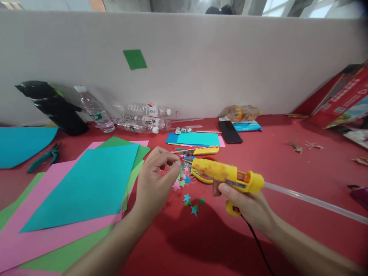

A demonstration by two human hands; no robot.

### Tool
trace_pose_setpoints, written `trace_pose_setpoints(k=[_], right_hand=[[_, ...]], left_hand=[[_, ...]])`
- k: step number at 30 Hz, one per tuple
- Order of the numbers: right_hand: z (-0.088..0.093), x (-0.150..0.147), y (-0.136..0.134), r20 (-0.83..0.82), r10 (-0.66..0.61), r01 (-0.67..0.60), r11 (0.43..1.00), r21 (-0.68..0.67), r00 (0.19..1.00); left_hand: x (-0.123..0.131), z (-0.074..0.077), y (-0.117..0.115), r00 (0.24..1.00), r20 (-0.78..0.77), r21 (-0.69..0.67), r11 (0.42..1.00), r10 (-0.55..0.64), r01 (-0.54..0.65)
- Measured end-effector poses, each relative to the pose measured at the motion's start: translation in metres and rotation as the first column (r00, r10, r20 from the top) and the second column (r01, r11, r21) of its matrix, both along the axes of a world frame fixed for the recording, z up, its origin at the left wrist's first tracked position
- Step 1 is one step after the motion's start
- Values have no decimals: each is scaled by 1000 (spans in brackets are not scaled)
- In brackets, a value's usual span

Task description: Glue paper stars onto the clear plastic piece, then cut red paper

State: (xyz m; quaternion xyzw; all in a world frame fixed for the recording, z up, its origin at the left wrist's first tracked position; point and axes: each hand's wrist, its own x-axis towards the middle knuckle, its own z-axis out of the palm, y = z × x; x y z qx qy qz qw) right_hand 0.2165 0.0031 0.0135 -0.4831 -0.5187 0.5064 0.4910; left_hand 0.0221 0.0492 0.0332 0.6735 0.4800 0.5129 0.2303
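Nearest to me, a black cord (257, 237) drops from the yellow glue gun (214, 170), which is over the middle of the red table (287, 168). My right hand (244, 203) is wrapped around its grip, and a clear glue stick (310, 200) runs from its rear to the right edge of view. At the nozzle is my left hand (158, 176), thumb and forefinger narrowed to a pinch; I cannot tell whether a small piece is between them. To the left, overlapping turquoise, pink and green paper sheets (89, 184) spread beside my left forearm, with pliers (46, 158) beyond.

Paper stars (186, 197) lie below and behind the nozzle, partly hidden from me by the left hand. The gun's barrel obstructs my sight of a yellow-handled tool (203, 178); just past it lies a yellow cutter (206, 150).

Farther back I note small coloured cards (202, 138), a phone (230, 131), and a blue packet (250, 126) against a bottle with orange markings (243, 113). Clear bottles (145, 124) lie along the white panel (184, 69); another clear bottle (96, 111) and a black container (56, 109) lean there. A green paper piece (135, 59) marks the panel.
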Motion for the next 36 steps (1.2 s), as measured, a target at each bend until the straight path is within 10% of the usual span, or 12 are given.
trace_pose_setpoints(k=[36], right_hand=[[-13,5,2,114,43,-38,998,-46,992]], left_hand=[[-2,-1,0,990,-141,123,992,26,-9]])
